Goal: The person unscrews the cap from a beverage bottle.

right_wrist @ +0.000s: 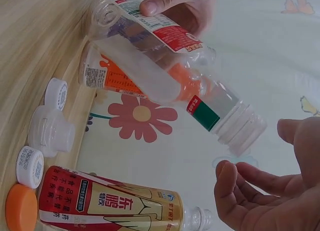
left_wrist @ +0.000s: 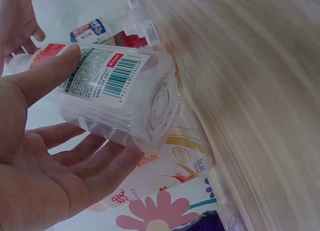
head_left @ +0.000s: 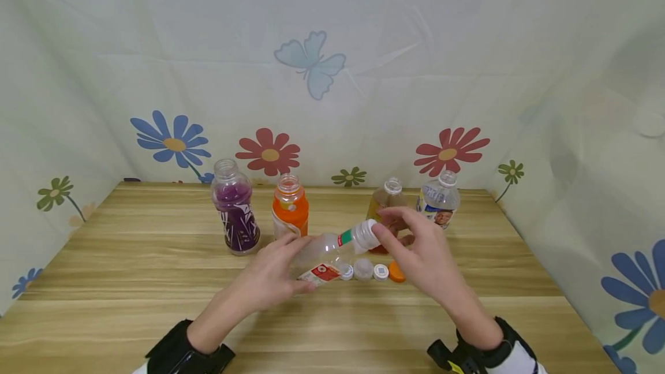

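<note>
My left hand (head_left: 270,273) grips a clear plastic bottle (left_wrist: 95,73) around its labelled body, thumb over the label. The bottle is tilted, its neck pointing up to the right and its base clear of the table in the left wrist view. No cap sits on the threaded neck (right_wrist: 242,128). Beside the mouth, my right hand (head_left: 426,247) has its fingers loosely bent; in the right wrist view a gap separates the fingertips from the neck, and nothing is held. Below lie a white cap (right_wrist: 56,94), a translucent cap (right_wrist: 47,131), another white cap (right_wrist: 30,167) and an orange cap (right_wrist: 21,208) in a row.
Uncapped bottles stand farther back: a purple one (head_left: 236,212) and an orange one (head_left: 291,212) on the left, a yellow-and-red one (right_wrist: 110,198) and a clear labelled one (head_left: 439,201) on the right. A flowered cloth (head_left: 384,91) hangs behind the wooden table (head_left: 130,299).
</note>
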The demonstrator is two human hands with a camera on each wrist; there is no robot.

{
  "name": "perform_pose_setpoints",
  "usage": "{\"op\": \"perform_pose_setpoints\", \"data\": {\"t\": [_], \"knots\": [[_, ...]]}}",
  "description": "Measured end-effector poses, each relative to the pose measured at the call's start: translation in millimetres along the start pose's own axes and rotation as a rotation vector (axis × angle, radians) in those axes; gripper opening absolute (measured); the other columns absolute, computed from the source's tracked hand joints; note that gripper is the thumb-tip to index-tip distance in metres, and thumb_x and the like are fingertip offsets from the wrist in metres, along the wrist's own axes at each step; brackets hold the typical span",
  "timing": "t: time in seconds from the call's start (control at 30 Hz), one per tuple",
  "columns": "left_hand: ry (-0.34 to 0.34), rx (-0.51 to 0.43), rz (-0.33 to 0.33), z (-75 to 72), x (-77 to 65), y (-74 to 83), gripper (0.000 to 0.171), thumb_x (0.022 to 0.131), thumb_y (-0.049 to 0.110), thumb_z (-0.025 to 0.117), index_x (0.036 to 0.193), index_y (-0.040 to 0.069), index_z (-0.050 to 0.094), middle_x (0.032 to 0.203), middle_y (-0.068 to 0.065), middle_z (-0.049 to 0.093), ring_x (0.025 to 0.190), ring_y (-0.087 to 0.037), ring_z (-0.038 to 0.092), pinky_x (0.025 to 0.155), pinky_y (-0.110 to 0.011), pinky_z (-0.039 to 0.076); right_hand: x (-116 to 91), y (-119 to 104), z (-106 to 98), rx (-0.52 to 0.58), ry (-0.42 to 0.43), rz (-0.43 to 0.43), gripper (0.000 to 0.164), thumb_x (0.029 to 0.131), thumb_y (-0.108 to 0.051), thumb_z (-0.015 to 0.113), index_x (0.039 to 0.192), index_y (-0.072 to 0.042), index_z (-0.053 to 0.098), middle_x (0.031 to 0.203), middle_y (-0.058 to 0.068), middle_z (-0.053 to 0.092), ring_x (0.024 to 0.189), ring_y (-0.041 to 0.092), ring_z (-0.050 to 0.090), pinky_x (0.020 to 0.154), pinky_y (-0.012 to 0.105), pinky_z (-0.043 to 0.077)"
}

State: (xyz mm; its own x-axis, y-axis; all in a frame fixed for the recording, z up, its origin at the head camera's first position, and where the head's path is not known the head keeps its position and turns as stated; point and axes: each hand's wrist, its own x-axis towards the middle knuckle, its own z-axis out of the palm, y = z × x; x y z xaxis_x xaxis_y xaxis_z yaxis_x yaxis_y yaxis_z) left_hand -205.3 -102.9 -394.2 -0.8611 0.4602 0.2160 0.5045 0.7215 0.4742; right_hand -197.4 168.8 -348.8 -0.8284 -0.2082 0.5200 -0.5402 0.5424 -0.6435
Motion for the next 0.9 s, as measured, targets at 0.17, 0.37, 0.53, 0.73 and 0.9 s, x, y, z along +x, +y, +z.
{"op": "perform_pose_setpoints", "data": {"t": [0.17, 0.37, 0.53, 0.73, 0.9], "knots": [[0.012, 0.025, 0.006, 0.0, 0.2, -0.1, 0.075, 0.071, 0.03, 0.089, 0.135, 0.012, 0.056, 0.126, -0.007, 0.055, 0.108, -0.022, 0.058, 0.094, -0.04, 0.045, -0.4, -1.5, 1.7, -0.014, -0.053, 0.037, 0.023, 0.093, -0.027, 0.07, 0.108, -0.01, 0.067, 0.09, -0.007, 0.06, 0.082, 0.011, 0.058, 0.065, 0.023, 0.051], [0.021, 0.045, 0.02, -0.1, 0.2, -0.9, 0.075, 0.071, 0.031, 0.089, 0.135, 0.013, 0.056, 0.124, -0.004, 0.055, 0.106, -0.02, 0.057, 0.094, -0.038, 0.045, -0.7, -2.9, 1.9, -0.023, -0.071, 0.006, 0.021, 0.089, -0.017, 0.075, 0.107, -0.009, 0.068, 0.088, -0.007, 0.059, 0.078, 0.012, 0.057, 0.065, 0.024, 0.052], [0.032, 0.05, 0.033, 0.3, -0.1, -2.0, 0.074, 0.07, 0.03, 0.09, 0.134, 0.012, 0.057, 0.121, -0.002, 0.056, 0.104, -0.018, 0.057, 0.094, -0.036, 0.044, -0.1, -2.7, 0.3, -0.01, -0.102, -0.034, 0.024, 0.087, -0.011, 0.077, 0.11, -0.008, 0.068, 0.093, -0.008, 0.06, 0.082, 0.012, 0.057, 0.067, 0.026, 0.052], [0.032, 0.051, 0.028, 1.1, 0.3, -1.9, 0.074, 0.07, 0.028, 0.09, 0.134, 0.011, 0.057, 0.118, -0.002, 0.056, 0.102, -0.018, 0.057, 0.092, -0.036, 0.045, 1.4, -2.2, -2.1, 0.017, -0.14, -0.107, 0.028, 0.087, -0.007, 0.076, 0.113, -0.005, 0.066, 0.102, -0.008, 0.062, 0.086, 0.013, 0.06, 0.071, 0.029, 0.054], [0.026, 0.05, 0.019, 1.4, 0.4, -1.7, 0.074, 0.071, 0.028, 0.09, 0.134, 0.011, 0.057, 0.119, -0.002, 0.056, 0.103, -0.019, 0.057, 0.092, -0.036, 0.045, 0.8, -2.5, -3.6, 0.004, -0.159, -0.143, 0.031, 0.086, -0.004, 0.075, 0.115, -0.005, 0.065, 0.107, -0.007, 0.062, 0.088, 0.013, 0.061, 0.075, 0.024, 0.053]]}}
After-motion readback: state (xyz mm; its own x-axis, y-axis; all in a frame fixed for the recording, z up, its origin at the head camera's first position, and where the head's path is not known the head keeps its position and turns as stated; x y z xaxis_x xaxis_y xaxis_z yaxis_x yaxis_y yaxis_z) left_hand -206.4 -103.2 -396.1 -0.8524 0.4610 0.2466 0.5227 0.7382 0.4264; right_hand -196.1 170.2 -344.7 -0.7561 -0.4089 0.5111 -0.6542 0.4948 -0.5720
